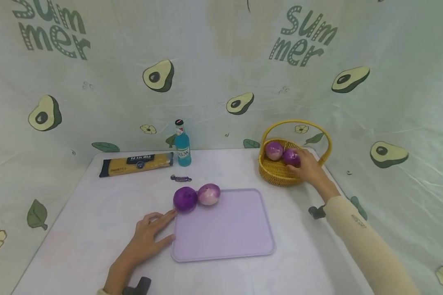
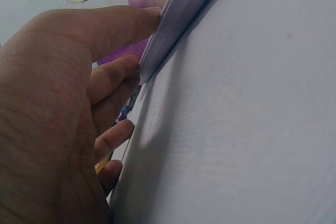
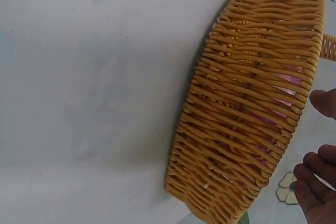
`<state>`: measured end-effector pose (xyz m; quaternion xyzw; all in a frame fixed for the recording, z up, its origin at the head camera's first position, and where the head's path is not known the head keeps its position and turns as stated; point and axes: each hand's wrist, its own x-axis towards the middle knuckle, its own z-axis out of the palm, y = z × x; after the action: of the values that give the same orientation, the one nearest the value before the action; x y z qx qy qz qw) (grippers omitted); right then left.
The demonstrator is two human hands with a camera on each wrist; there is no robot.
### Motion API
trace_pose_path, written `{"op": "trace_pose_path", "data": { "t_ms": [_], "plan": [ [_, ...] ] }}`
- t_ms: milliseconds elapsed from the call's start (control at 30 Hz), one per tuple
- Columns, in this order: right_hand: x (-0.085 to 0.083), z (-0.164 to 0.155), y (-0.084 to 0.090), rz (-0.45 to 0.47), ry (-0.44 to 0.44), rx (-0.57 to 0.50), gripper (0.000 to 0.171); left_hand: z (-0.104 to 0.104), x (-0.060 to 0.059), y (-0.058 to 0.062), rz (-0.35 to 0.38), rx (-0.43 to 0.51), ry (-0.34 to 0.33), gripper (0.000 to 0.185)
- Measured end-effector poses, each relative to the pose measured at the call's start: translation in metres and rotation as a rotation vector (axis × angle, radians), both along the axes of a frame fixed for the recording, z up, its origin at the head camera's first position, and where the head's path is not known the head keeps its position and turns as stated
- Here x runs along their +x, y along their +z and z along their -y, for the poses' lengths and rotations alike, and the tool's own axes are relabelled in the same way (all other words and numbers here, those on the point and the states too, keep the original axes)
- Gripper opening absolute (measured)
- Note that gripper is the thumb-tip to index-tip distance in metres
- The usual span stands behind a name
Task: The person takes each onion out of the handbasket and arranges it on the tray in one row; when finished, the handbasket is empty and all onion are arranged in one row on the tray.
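The right hand (image 1: 308, 168) reaches into the yellow wicker basket (image 1: 277, 172), which stands near the far right corner of the desk (image 1: 96, 229). Its fingers curl over the dark purple onion (image 1: 291, 157) in the basket; whether the grip has closed fully round it cannot be told, since the hand hides most of the onion. A second, paler onion (image 1: 274, 150) lies in the basket just beside the first, on its left and touching it. In the right wrist view the woven basket wall (image 3: 247, 103) fills the middle, with purple showing through the gaps and the fingertips (image 3: 317, 169) at the right edge.

The left hand (image 1: 147, 237) lies flat on the desk, fingers straight and relaxed, holding nothing — its fingertips touch the left edge of the lilac cutting board (image 1: 225, 229), near the board's far left corner. The left wrist view shows the fingers (image 2: 113, 74) against the board's rim (image 2: 178, 14).

On the far left corner of the board sit two more onions, touching each other: a deep purple one (image 1: 185, 199) and a paler one (image 1: 208, 194) to its right. The deep purple one is just beside the left hand's fingertips.

Along the far edge of the desk lie a packet of spaghetti (image 1: 136, 163) and, upright beside it, a blue bottle (image 1: 182, 144). A small wrapped sweet (image 1: 181, 178) lies between the bottle and the board
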<state>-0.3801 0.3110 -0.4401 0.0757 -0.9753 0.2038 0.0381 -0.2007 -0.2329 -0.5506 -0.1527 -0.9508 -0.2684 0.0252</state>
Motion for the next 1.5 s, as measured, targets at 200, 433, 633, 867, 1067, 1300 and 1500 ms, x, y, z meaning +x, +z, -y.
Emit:
{"op": "trace_pose_path", "data": {
  "t_ms": [200, 433, 633, 867, 1067, 1300, 1500],
  "plan": [
    [-0.003, 0.0, -0.001, 0.007, -0.004, 0.01, 0.072, 0.0, 0.0, 0.002, 0.007, 0.001, 0.0, 0.07],
    [-0.009, -0.002, -0.004, 0.02, -0.016, 0.025, 0.073, 0.0, -0.002, 0.002, 0.021, 0.003, 0.0, 0.07],
    [-0.016, -0.003, -0.007, 0.048, -0.049, 0.034, 0.075, 0.0, -0.002, 0.001, 0.009, 0.007, -0.002, 0.07],
    [-0.021, -0.004, -0.013, 0.04, -0.056, 0.056, 0.076, 0.001, -0.003, 0.001, 0.043, -0.004, 0.009, 0.071],
    [-0.027, -0.005, -0.018, 0.001, -0.041, 0.083, 0.08, 0.0, -0.004, 0.001, 0.06, 0.003, 0.006, 0.071],
    [-0.035, -0.008, -0.02, 0.005, -0.056, 0.076, 0.08, 0.0, -0.005, 0.001, 0.044, -0.001, 0.003, 0.071],
    [-0.039, -0.011, -0.024, 0.029, -0.086, 0.076, 0.081, 0.0, -0.005, -0.001, 0.021, -0.007, 0.001, 0.071]
  ]
}}
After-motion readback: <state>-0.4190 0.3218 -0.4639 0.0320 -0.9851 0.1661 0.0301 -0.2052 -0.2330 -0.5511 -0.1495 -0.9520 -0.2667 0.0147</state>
